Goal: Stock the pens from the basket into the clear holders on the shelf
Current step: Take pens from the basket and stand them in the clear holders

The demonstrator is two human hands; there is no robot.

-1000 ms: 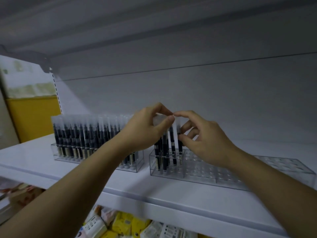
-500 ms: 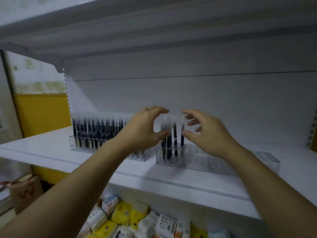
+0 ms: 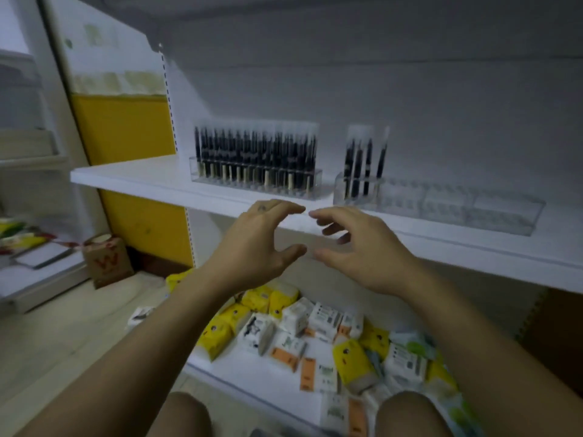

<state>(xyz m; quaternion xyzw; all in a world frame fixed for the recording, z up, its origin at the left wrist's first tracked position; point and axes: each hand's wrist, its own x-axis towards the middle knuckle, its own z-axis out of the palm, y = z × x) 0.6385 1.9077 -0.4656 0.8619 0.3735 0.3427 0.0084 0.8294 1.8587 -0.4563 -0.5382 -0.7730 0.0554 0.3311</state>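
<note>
Head view: I have withdrawn left hand (image 3: 258,247) and right hand (image 3: 362,250) below the shelf (image 3: 142,178) front edge, both slack-fingered, empty; pens (image 3: 359,171) stand in the holder (image 3: 457,206); next, I judge, fetch more.

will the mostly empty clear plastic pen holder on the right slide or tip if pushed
Likely slides: low, wide clear plastic holder on a smooth white shelf. Probably light, mostly empty. Its few tall black pens may wobble.

text | red W-like mark on brown paper bag (image 3: 106,261); print on packets (image 3: 325,320) too blurred
</note>
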